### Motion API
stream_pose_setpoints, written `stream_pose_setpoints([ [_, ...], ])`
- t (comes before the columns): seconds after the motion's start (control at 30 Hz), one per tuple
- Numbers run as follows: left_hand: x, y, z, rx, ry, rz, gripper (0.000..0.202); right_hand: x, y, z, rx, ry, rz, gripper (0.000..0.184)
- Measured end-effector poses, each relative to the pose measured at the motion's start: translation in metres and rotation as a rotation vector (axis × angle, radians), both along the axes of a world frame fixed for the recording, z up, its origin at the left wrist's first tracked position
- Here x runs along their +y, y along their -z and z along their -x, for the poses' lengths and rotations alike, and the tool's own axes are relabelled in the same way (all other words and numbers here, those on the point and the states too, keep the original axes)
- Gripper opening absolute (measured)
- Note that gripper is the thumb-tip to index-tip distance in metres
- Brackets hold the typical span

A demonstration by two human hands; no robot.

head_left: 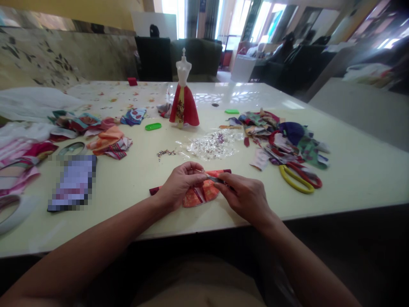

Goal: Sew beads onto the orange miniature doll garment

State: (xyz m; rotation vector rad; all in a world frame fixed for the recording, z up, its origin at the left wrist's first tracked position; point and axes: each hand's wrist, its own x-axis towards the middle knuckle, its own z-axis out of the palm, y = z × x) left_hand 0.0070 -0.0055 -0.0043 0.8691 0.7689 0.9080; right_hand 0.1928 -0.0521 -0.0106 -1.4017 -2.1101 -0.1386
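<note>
left hand (179, 186) and right hand (244, 198) grip folded orange fabric (201, 194)

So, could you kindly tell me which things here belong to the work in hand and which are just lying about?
In use: left hand, right hand, orange patterned fabric.

Lying about: red-and-yellow-handled scissors, dress form in a red skirt, loose sequins, green plastic piece.

The left hand (180, 185) and right hand (244, 198) pinch a folded orange-and-red fabric piece (201, 195) above the pale table (128, 217); a red-skirted dress form (184, 98) stands beyond; yellow-and-red scissors (295, 179) lie rightward.
</note>
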Motion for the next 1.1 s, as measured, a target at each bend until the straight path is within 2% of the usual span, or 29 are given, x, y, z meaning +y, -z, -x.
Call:
stream_pose_setpoints([
  [0.13,-0.0004,0.0001,-0.0001,0.003,-0.005,-0.018,0.023,-0.0008,0.0006,0.0011,0.055,0.006,0.041,0.025],
  [0.47,-0.0004,-0.0004,-0.0013,0.064,-0.037,-0.112,0.026,-0.0042,-0.0022,0.0052,0.248,0.05,0.254,0.026],
  [0.67,-0.0007,0.0019,-0.0012,0.049,-0.026,-0.154,0.026,-0.0051,-0.0022,0.0057,0.387,-0.025,0.361,0.026],
  [1.0,-0.0002,0.0065,-0.0009,0.048,-0.012,-0.153,0.028,-0.0073,0.0023,0.0069,0.285,0.058,0.222,0.026],
  [1.1,0.0,0.0067,-0.0002,0.042,-0.01,-0.141,0.023,-0.0077,0.0019,0.007,0.273,0.063,0.218,0.025],
])
